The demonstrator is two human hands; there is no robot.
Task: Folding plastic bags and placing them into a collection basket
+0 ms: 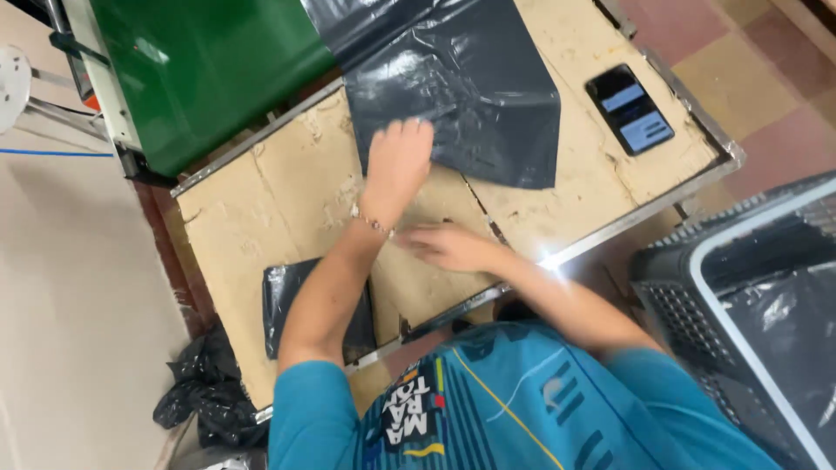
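Black, thin, slippery plastic bag is lying limp under the flat, open left hand, gripping nothing; right hand blurred, grip unclear.

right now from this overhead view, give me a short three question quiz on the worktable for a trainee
1. True or false: the left hand lies flat on the black plastic sheet.
2. Which thing lies near the table's far right corner: A) scissors B) a phone C) a tape roll?
3. Fill in: the right hand rests on the table's ____ surface.

Key: 1 true; 2 B; 3 cardboard-like, worn brown.
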